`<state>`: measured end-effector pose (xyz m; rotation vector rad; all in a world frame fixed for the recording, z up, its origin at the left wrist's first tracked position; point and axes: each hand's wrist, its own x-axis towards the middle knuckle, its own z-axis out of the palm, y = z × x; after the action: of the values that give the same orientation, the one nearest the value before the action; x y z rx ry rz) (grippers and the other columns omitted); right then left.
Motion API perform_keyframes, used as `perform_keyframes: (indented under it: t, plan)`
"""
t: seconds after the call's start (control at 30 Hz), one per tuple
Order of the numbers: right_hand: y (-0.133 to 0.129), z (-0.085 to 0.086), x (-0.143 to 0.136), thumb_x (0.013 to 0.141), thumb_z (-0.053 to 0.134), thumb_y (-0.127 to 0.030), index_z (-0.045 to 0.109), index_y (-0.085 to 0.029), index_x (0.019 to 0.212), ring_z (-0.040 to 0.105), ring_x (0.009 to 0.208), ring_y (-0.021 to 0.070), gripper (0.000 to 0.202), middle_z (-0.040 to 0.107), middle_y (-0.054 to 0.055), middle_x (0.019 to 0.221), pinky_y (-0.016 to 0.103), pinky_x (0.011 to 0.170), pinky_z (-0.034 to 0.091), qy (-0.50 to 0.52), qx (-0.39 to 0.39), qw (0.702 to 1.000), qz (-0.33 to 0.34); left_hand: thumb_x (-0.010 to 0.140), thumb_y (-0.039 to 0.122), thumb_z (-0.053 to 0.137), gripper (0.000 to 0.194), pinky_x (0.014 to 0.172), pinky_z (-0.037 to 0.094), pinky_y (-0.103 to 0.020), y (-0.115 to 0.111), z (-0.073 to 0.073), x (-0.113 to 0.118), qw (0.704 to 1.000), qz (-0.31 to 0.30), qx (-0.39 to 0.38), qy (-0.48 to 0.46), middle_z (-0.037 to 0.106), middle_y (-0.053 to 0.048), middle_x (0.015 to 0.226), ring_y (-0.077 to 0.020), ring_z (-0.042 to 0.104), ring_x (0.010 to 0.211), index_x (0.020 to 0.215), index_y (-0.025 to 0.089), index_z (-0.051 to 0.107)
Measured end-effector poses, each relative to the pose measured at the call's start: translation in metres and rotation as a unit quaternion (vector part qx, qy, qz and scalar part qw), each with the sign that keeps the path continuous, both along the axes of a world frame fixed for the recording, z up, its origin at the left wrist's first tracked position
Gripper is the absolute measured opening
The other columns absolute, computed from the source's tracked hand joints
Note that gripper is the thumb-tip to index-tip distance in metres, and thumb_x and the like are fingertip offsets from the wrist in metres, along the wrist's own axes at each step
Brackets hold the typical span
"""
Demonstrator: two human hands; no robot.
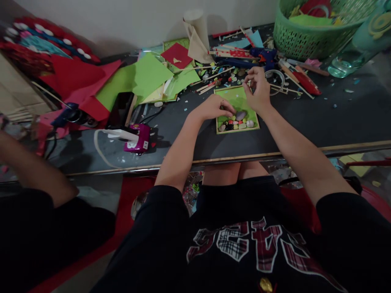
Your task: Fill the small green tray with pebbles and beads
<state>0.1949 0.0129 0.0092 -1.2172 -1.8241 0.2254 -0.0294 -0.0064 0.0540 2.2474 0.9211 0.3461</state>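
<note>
A shallow green panel with a thin raised border (237,96) lies on the dark table in front of me. Rows of small coloured pebbles (242,126) and a larger grey stone (241,115) sit along its near half. My left hand (214,107) reaches over the panel's left side, fingers bent and closed, with the tips at the pebbles by the grey stone; what they grip, if anything, is hidden. Above the panel's right edge is my right hand (259,90), thumb and fingers pinched together. Anything between those fingertips is too small to make out.
Loose pebbles, sticks and a blue glue gun (265,57) lie behind the panel, near a tape roll (275,81). A green basket (302,36) and a water bottle (342,61) stand right. Left are coloured sheets (149,75), a phone (121,109), a purple power adapter (137,138) and another person's arm (33,167).
</note>
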Motion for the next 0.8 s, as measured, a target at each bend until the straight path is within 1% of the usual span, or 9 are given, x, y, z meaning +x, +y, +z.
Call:
perform_keyframes:
  t: [0.1,0.2,0.3,0.37,0.43,0.47,0.53,0.67,0.8]
  plan:
    - [0.001,-0.002,0.001,0.100,0.044,-0.057,0.042,-0.027,0.127,0.065,0.096,0.0290,0.041,0.066,0.011,0.111,0.055,0.095,0.054,-0.019,-0.012,1.000,0.001,0.080,0.036,0.079,0.019,0.085,0.054,-0.030,0.000,0.001,-0.001,1.000,-0.006,0.025,-0.002,0.083,-0.006,0.095,-0.0215,0.074,0.090,0.091,0.022,0.085]
    - [0.002,-0.003,0.000,0.100,0.043,-0.056,0.041,-0.028,0.129,0.065,0.099,0.0295,0.040,0.066,0.011,0.114,0.055,0.096,0.054,-0.029,-0.023,0.999,-0.007,0.082,0.040,0.076,0.021,0.085,0.053,-0.030,0.001,0.000,-0.001,0.998,-0.020,0.059,0.003,0.082,-0.005,0.093,-0.0210,0.073,0.090,0.089,0.023,0.085]
    - [0.000,-0.001,-0.001,0.099,0.047,-0.050,0.041,-0.028,0.125,0.063,0.094,0.0283,0.035,0.066,0.010,0.110,0.052,0.095,0.054,-0.029,-0.017,0.999,-0.012,0.082,0.043,0.075,0.023,0.083,0.053,-0.029,0.002,-0.003,-0.001,0.997,-0.033,0.067,0.009,0.082,-0.004,0.090,-0.0205,0.073,0.088,0.089,0.024,0.085]
    - [-0.002,0.001,-0.002,0.096,0.050,-0.042,0.041,-0.027,0.121,0.062,0.087,0.0267,0.030,0.067,0.009,0.105,0.049,0.091,0.055,-0.023,0.003,1.000,-0.009,0.080,0.046,0.076,0.026,0.082,0.052,-0.030,0.003,-0.004,0.000,0.997,-0.043,0.061,0.008,0.082,-0.005,0.089,-0.0207,0.073,0.088,0.089,0.023,0.085]
    - [-0.002,0.002,-0.002,0.095,0.051,-0.038,0.041,-0.026,0.119,0.061,0.082,0.0258,0.028,0.067,0.009,0.103,0.047,0.088,0.056,-0.019,0.018,1.000,-0.007,0.078,0.047,0.078,0.027,0.083,0.052,-0.030,0.003,-0.004,0.000,0.997,-0.051,0.052,0.002,0.082,-0.005,0.089,-0.0210,0.073,0.089,0.087,0.022,0.085]
    - [-0.001,0.002,-0.002,0.096,0.050,-0.039,0.041,-0.026,0.119,0.061,0.083,0.0259,0.028,0.067,0.009,0.103,0.048,0.088,0.056,-0.020,0.020,1.000,-0.006,0.078,0.047,0.078,0.027,0.083,0.052,-0.030,0.004,-0.005,0.000,0.998,-0.051,0.049,-0.002,0.082,-0.005,0.088,-0.0209,0.073,0.088,0.086,0.022,0.084]
    - [0.000,-0.001,-0.001,0.099,0.047,-0.047,0.043,-0.027,0.120,0.063,0.087,0.0267,0.029,0.066,0.010,0.108,0.050,0.091,0.056,-0.030,0.012,0.999,-0.007,0.078,0.047,0.077,0.027,0.083,0.052,-0.030,0.005,-0.005,0.000,0.998,-0.050,0.043,-0.003,0.081,-0.005,0.088,-0.0203,0.072,0.088,0.085,0.022,0.084]
    - [0.005,-0.006,0.001,0.100,0.042,-0.062,0.046,-0.029,0.122,0.064,0.092,0.0273,0.039,0.064,0.011,0.114,0.052,0.092,0.057,-0.040,0.010,0.999,-0.012,0.079,0.046,0.075,0.029,0.082,0.052,-0.030,0.008,-0.005,-0.003,0.997,-0.070,0.020,0.012,0.079,-0.006,0.093,-0.0194,0.071,0.089,0.090,0.020,0.082]
    - [0.005,-0.006,-0.001,0.099,0.042,-0.065,0.048,-0.028,0.123,0.064,0.094,0.0281,0.044,0.064,0.012,0.114,0.054,0.094,0.056,-0.030,0.007,0.999,-0.008,0.082,0.048,0.071,0.032,0.083,0.051,-0.032,0.011,-0.004,-0.004,0.997,-0.074,0.008,0.027,0.078,-0.007,0.098,-0.0212,0.070,0.093,0.095,0.020,0.082]
